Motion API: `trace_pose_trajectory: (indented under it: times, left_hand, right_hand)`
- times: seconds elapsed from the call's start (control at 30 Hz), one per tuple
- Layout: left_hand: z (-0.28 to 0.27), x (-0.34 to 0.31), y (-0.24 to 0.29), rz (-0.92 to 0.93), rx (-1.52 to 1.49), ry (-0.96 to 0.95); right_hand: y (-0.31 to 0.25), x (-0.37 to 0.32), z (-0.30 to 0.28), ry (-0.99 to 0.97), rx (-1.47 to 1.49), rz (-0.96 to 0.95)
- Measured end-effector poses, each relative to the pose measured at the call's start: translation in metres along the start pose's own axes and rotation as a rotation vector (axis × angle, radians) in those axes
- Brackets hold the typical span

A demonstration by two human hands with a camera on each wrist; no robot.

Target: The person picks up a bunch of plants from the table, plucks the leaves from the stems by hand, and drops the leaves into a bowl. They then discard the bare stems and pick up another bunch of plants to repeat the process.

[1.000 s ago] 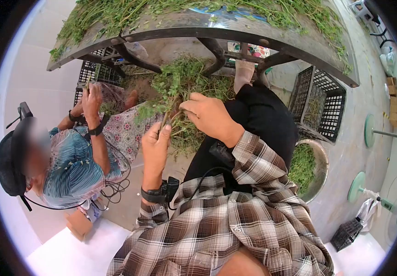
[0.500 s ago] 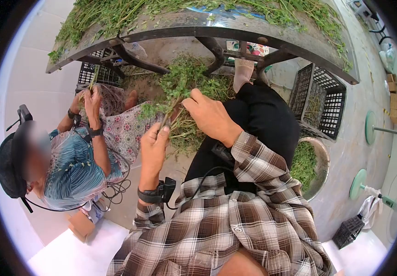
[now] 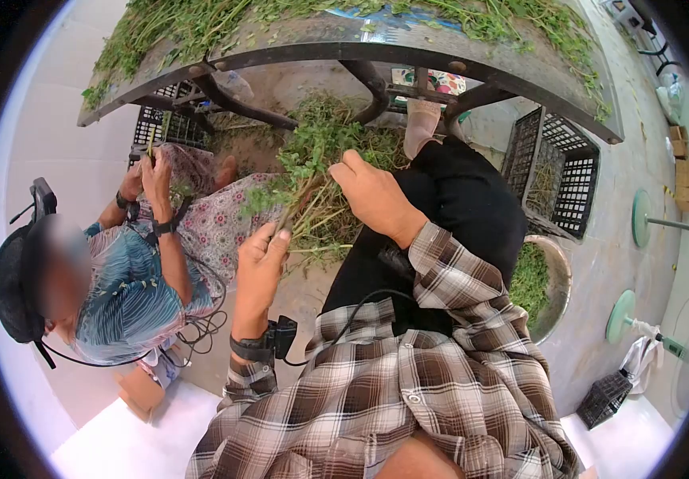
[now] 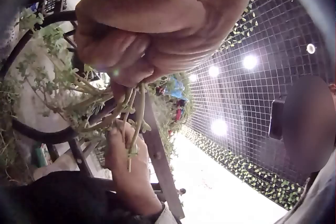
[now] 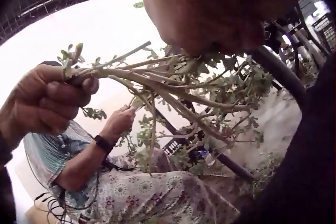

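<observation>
In the head view, my left hand (image 3: 258, 267) grips the cut base of a branching, leafy green plant (image 3: 306, 203) by its stems. Several stems fan out from that grip in the right wrist view, where the left hand (image 5: 47, 100) shows curled round the thick end. My right hand (image 3: 376, 195) is at the side stems, its thumb and fingertips pinching one. From the left wrist view, the right hand (image 4: 128, 166) appears below the left, close against the stems. Its fingertips are partly hidden in the right wrist view.
A table (image 3: 296, 54) strewn with greens stands ahead. Beneath it lies a heap of plants (image 3: 324, 247). At right are a black crate (image 3: 576, 188) and a metal basin (image 3: 564, 283) of greens. Another person (image 3: 141, 267) sits at left, handling stems; cables (image 3: 201, 327) hang nearby.
My left hand has shifted slightly down and left with the plant's base. The right hand has moved a little up and right, and the side stems are spread wider.
</observation>
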State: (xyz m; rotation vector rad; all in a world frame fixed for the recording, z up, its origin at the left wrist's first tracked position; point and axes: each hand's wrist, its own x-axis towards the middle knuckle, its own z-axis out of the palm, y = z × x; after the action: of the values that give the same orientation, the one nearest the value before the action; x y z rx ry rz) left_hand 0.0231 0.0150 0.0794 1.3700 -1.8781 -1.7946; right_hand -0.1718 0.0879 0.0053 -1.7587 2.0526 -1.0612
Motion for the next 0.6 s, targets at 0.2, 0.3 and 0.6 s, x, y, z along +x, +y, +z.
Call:
trace_pose_trajectory:
  times: [0.2, 0.3, 0.6]
  left_hand:
    - [0.002, 0.004, 0.002, 0.020, 0.048, -0.027]
    - [-0.007, 0.002, -0.003, 0.042, 0.012, -0.058]
    - [-0.031, -0.020, -0.007, -0.050, -0.373, 0.127]
  right_hand:
    - [0.002, 0.003, -0.001, 0.049, 0.027, 0.024]
    - [0.029, 0.003, 0.008, 0.092, -0.117, 0.265]
    - [0.027, 0.019, -0.014, 0.248, 0.551, 0.403]
